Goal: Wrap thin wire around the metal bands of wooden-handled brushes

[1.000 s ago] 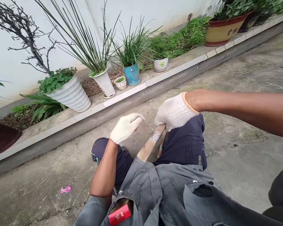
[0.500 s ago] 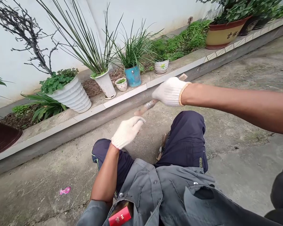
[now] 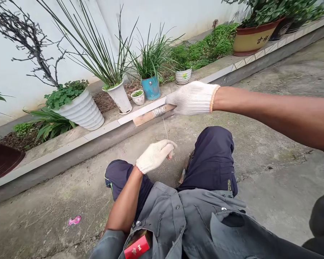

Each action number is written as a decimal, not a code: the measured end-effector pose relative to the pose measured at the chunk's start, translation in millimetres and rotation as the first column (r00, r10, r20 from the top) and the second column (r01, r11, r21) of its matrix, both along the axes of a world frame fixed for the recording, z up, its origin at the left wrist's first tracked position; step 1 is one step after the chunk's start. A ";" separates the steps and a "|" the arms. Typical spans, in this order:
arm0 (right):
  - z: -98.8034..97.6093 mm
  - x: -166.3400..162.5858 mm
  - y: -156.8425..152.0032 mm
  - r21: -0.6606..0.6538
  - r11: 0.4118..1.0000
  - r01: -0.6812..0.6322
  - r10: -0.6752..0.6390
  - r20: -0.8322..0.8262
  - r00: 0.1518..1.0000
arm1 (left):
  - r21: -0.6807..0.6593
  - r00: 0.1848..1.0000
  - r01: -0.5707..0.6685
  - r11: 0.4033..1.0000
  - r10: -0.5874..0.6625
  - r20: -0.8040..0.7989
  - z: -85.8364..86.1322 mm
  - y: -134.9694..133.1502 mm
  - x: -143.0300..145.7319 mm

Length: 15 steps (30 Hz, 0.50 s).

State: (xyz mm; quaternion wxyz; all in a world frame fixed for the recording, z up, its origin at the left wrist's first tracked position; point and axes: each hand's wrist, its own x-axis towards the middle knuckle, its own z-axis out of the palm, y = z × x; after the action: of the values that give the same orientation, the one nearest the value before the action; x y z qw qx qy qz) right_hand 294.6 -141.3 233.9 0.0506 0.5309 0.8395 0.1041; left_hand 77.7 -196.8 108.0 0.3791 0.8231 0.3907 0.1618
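Note:
My right hand (image 3: 191, 99), in a white knit glove, is closed around a short wooden stick (image 3: 143, 118) held above the ground by the kerb. Pale string (image 3: 159, 111) is wound in several turns around the stick, just left of the glove. From the winding a thin strand (image 3: 165, 127) runs down to my left hand (image 3: 156, 154). That hand, gloved too, has its fingers curled together at the strand's lower end; a bit of strand shows below them.
A tiled kerb (image 3: 102, 131) crosses ahead, bearing a white ribbed pot (image 3: 82, 109), a tall white pot (image 3: 120, 97), a small pot (image 3: 138, 98) and a blue pot (image 3: 151, 89). A pink scrap (image 3: 75, 221) lies on the concrete. A red box (image 3: 137, 247) sits in my shirt pocket.
The stick has swung nearer level, with its bare end farther left. My left hand has moved down and right, away from the stick, and the strand between them now shows.

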 end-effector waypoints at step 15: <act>-5.6 9.9 -19.9 -0.463 0.827 -0.318 0.247 -0.208 0.946 | 0.123 0.985 -0.172 0.977 0.172 0.010 17.5 23.7 -8.1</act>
State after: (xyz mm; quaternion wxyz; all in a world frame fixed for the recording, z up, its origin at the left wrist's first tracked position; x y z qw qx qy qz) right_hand 304.5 -161.2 228.4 0.1087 0.3761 0.9090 -0.1431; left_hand 69.6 -173.2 125.6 0.3120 0.8080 0.4500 0.2175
